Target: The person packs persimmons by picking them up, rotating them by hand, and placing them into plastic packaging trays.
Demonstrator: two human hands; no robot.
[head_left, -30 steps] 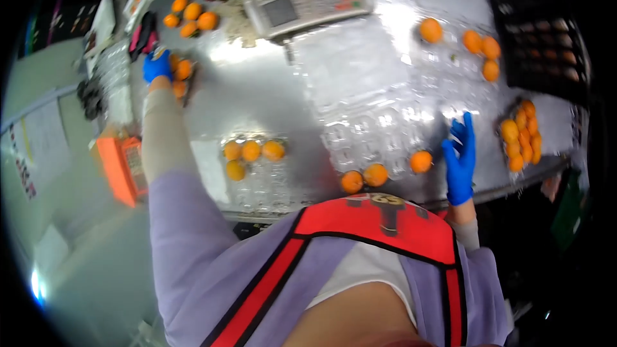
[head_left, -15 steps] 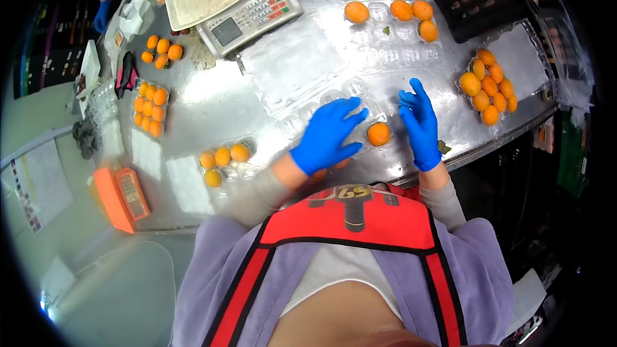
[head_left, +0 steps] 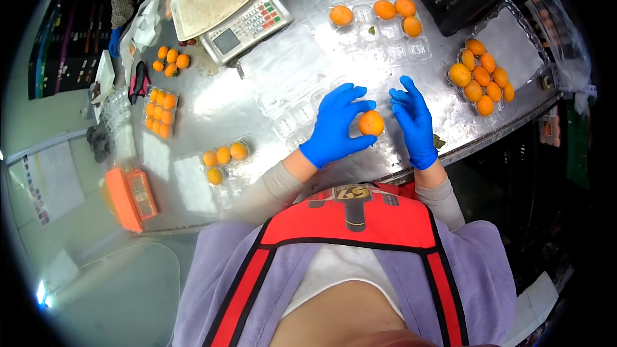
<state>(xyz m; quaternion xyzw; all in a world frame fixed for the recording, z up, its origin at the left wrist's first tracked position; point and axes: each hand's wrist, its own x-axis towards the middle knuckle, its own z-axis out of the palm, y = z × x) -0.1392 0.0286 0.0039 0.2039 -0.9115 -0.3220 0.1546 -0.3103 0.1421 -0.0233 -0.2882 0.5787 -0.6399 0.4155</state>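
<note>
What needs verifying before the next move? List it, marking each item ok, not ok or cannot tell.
1. Blue-gloved left grip curved around the round orange fruit: ok.
2. Fruit lifted: cannot tell from this angle.
3. Blue-gloved right grip free: ok, no fruit visible in it.
4. Clear plastic cupped tray right of the white weighing scale without debris: not ok, a small green leaf shows among its cups.
5. Clear plastic cupped tray at near left full: not ok, only four orange fruits.
6. Scale reading: cannot tell, illegible.

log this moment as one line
left hand: orange fruit between thumb and fingers, grip unclear | right hand: open beside it | scale: on table
</note>
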